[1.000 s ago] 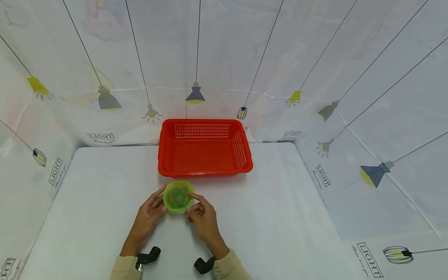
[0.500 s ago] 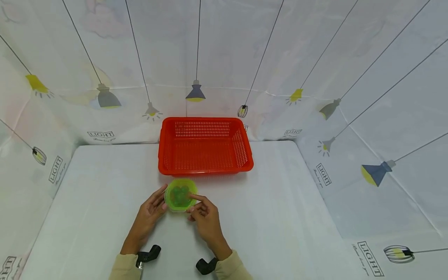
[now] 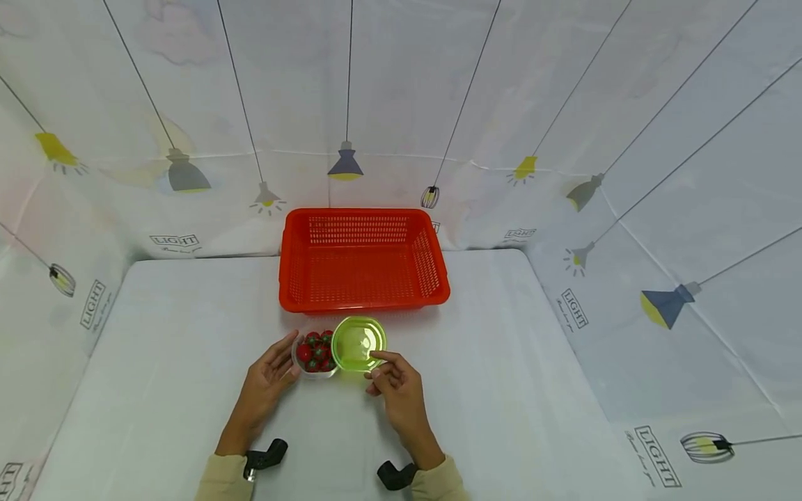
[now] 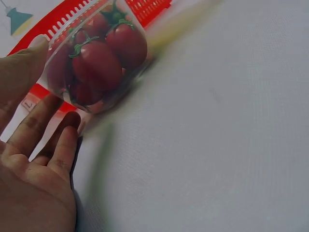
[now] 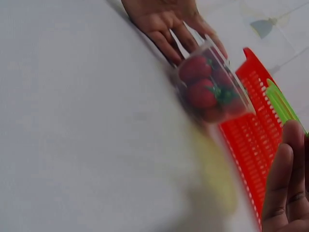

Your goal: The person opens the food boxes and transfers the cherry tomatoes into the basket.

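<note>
A small clear cup (image 3: 315,355) of red cherry tomatoes stands on the white table just in front of the red basket (image 3: 363,303). My left hand (image 3: 278,363) holds the cup from its left side, thumb at the rim and fingers along the wall. In the left wrist view the cup (image 4: 96,63) is close, beside that hand (image 4: 34,159). My right hand (image 3: 383,366) pinches the green lid (image 3: 358,342) by its near edge, just right of the uncovered cup. The right wrist view shows the cup (image 5: 212,89), the lid's edge (image 5: 282,104) and my right hand's fingers (image 5: 285,193).
The red slotted basket has nothing in it and stands at the table's back middle; it also shows in the wrist views (image 4: 63,19) (image 5: 246,140). A white cloth with a lamp print covers the table (image 3: 532,362) and the walls around it.
The green lid, which sat on the cup, has come off and moved right in my right hand, uncovering the tomatoes. The left hand has stayed at the cup.
</note>
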{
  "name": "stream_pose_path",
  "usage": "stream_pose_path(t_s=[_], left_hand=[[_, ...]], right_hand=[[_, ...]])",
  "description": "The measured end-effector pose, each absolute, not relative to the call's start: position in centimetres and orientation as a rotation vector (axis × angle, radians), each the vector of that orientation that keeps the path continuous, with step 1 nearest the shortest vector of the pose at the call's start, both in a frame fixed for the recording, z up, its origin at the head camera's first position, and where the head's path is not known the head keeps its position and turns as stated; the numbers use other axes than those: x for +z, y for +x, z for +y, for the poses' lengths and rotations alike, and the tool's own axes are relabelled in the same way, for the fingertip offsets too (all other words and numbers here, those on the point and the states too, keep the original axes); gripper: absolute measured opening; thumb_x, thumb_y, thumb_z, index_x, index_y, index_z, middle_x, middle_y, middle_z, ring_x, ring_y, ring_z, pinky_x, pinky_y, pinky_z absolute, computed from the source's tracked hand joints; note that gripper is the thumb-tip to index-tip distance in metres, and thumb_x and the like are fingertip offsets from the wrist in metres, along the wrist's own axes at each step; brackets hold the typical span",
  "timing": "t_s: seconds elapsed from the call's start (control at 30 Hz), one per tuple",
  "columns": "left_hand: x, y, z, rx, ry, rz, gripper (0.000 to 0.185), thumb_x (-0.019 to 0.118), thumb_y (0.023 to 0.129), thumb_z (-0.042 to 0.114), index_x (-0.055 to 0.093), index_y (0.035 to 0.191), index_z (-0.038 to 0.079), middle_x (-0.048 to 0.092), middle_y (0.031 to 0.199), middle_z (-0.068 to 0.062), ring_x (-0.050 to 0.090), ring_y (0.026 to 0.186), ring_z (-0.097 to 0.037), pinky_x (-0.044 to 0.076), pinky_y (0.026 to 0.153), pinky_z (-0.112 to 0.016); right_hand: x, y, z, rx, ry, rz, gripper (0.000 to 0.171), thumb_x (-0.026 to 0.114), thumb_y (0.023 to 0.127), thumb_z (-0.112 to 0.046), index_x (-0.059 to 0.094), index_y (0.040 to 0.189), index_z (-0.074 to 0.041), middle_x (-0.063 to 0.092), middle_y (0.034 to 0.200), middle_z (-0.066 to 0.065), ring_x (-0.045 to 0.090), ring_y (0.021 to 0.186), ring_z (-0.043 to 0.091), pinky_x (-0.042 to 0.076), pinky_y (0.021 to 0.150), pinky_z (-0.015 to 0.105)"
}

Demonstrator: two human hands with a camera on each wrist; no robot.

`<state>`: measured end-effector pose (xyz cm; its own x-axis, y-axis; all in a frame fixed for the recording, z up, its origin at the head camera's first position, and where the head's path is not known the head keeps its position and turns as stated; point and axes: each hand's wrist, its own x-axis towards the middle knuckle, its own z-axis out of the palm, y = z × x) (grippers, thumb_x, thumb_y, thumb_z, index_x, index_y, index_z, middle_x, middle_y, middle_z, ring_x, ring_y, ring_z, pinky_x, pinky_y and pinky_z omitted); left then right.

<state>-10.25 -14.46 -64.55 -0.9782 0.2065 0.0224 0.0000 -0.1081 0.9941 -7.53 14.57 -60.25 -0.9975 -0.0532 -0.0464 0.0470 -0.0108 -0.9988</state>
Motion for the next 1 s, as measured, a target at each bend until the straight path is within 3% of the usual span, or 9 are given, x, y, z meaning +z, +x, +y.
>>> stream_pose_path(t_s=[0.17, 0.37, 0.63, 1.0], left_hand=[[-64.6, -10.0, -14.4, 2.242, 0.206, 2.035, 0.069, 0.069, 0.101, 0.001, 0.041, 0.163, 0.011, 0.042, 0.167, -0.022, 0.050, 0.148, -0.008, 0.044, 0.117, -0.013], [-64.5, -9.9, -14.2, 2.264, 0.177, 2.055, 0.070, 0.074, 0.098, 0.000, 0.044, 0.161, 0.008, 0.045, 0.164, -0.023, 0.053, 0.146, -0.010, 0.045, 0.117, -0.015], [-64.5, -9.9, -14.0, 2.255, 0.118, 2.071, 0.070, 0.076, 0.096, 0.000, 0.046, 0.159, 0.010, 0.049, 0.162, -0.018, 0.054, 0.144, -0.010, 0.046, 0.117, -0.016], [-64.6, -10.2, -14.0, 2.229, 0.168, 2.117, 0.070, 0.077, 0.097, 0.002, 0.046, 0.159, 0.012, 0.049, 0.162, -0.018, 0.053, 0.146, -0.014, 0.045, 0.118, -0.017]], right_hand=[[-60.8, -7.9, 16.4, -2.173, 0.062, 2.187, 0.029, 0.066, 0.105, -0.008, 0.070, 0.132, -0.017, 0.071, 0.104, 0.026, 0.073, 0.078, 0.020, 0.066, 0.076, 0.030], [-61.8, -8.7, 17.8, -2.116, 0.103, 2.197, 0.032, 0.064, 0.105, -0.003, 0.067, 0.136, -0.009, 0.070, 0.104, 0.027, 0.074, 0.078, 0.021, 0.066, 0.076, 0.028], [-62.7, -9.6, 18.7, -2.032, 0.137, 2.201, 0.032, 0.061, 0.105, 0.002, 0.067, 0.136, -0.003, 0.069, 0.104, 0.033, 0.073, 0.072, 0.025, 0.064, 0.066, 0.026], [-62.3, -10.2, 18.5, -1.669, 0.134, 2.566, 0.020, 0.065, 0.102, -0.002, 0.064, 0.121, -0.008, 0.077, 0.087, 0.014, 0.062, 0.044, 0.020, 0.055, 0.043, 0.027]])
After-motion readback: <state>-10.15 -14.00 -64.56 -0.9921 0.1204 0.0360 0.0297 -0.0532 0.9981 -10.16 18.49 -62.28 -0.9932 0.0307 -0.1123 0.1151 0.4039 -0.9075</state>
